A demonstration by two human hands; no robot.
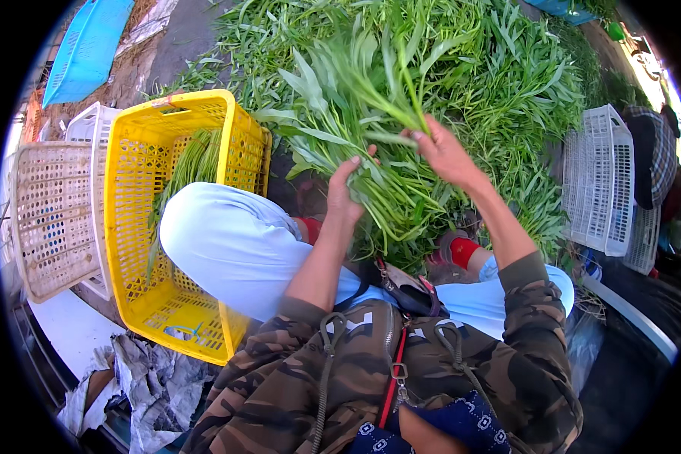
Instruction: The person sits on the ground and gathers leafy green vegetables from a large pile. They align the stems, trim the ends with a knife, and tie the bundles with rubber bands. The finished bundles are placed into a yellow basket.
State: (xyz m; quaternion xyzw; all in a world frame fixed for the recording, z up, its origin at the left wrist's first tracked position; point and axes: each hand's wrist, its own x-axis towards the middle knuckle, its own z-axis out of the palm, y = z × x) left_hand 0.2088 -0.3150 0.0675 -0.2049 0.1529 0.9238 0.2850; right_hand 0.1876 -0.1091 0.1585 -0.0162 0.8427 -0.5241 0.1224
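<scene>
My left hand (345, 190) is closed around a bunch of leafy green stems (394, 198), whose cut ends point down and to the right. Just right of it and slightly higher, my right hand (440, 148) grips a smaller cluster of stems (394, 108), partly blurred, with the leaves pointing up and left. Both hands are above a large heap of the same leafy greens (505, 85), spread on the ground before me. Bundled stems (196, 162) lie inside a yellow plastic crate (170, 108) beside my knee.
White plastic crates (54, 215) stand beyond the yellow one on the left. A blue crate (88, 51) is at the upper left. Further white crates (598, 179) stand on the right, near a person in a checked garment (663, 153). Torn grey sheeting (159, 386) lies at lower left.
</scene>
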